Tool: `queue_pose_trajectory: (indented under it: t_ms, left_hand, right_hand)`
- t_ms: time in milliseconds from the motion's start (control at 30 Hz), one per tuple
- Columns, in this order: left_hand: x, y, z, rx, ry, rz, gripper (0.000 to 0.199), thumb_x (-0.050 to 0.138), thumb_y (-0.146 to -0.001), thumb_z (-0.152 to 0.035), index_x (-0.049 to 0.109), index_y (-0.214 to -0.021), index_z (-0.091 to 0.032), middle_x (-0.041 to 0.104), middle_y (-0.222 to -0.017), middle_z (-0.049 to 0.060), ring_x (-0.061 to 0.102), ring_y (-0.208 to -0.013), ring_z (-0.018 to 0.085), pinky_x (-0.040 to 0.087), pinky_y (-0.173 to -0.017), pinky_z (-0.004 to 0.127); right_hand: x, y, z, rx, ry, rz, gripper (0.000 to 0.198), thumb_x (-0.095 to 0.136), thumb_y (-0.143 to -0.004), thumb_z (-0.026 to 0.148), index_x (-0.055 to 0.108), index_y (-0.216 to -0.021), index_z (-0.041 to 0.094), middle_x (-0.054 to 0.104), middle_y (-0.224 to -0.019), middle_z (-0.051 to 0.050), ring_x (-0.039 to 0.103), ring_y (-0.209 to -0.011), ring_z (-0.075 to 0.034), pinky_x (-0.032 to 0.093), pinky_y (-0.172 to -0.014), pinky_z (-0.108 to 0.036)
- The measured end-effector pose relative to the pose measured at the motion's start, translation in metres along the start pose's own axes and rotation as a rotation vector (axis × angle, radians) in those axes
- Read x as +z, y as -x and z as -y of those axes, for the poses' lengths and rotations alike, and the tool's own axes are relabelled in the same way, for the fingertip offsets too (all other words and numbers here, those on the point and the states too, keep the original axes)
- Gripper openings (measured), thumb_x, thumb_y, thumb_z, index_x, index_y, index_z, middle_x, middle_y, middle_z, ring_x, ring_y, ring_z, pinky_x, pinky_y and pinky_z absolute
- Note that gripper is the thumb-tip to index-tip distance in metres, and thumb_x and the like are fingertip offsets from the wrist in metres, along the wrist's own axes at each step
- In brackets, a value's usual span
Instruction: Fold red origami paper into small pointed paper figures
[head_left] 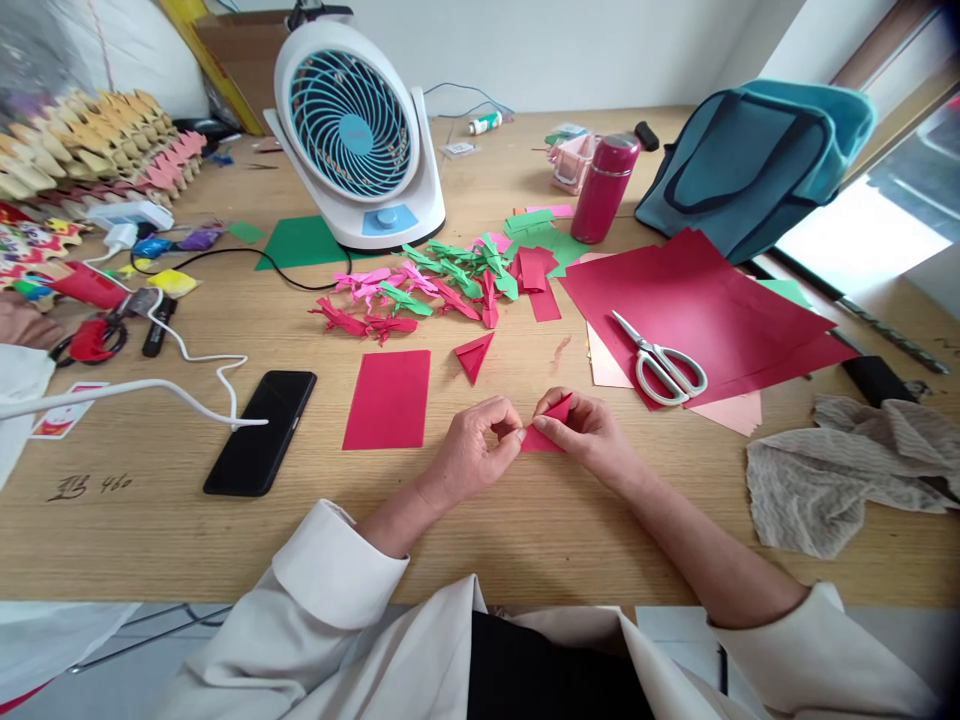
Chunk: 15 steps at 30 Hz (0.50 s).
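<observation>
Between my two hands is a small folded piece of red paper (541, 441), just above the table. My left hand (477, 446) pinches its left corner between thumb and forefinger. My right hand (581, 430) grips the right side, thumb in front and fingers behind, covering part of the fold. Beyond them lies a folded red paper triangle (474, 357). A red paper rectangle (388, 400) rests flat to the left. Farther back, several folded paper figures (420, 285) in pink, green and red are heaped together, beside some small red paper strips (535, 272).
White-handled scissors (664, 368) lie on large red sheets (697, 310) at the right. A fan (356, 140), a red flask (604, 190) and a blue bag (750, 165) stand at the back. A phone (260, 433) with a white cable lies left; a crumpled cloth (832, 470) lies right.
</observation>
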<state>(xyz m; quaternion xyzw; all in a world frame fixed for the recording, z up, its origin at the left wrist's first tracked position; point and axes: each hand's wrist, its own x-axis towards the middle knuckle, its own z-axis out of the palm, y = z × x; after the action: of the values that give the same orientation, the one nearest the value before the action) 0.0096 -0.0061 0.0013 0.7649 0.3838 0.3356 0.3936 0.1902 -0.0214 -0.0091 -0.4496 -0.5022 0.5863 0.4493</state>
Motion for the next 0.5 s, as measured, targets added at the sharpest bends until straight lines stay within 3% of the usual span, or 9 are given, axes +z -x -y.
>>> queue_pose_trajectory:
  t_ms: [500]
  left_hand:
    - [0.0001, 0.0011, 0.0014, 0.037, -0.025, 0.009, 0.015, 0.05, -0.083, -0.012, 0.047, -0.07, -0.019, 0.051, -0.069, -0.002, 0.049, -0.066, 0.011, 0.039, -0.065, 0.024]
  right_hand:
    - [0.0002, 0.002, -0.0024, 0.047, 0.046, 0.004, 0.033, 0.075, -0.075, 0.047, 0.059, -0.08, 0.018, 0.054, -0.066, 0.003, 0.045, -0.06, -0.011, 0.035, -0.055, -0.024]
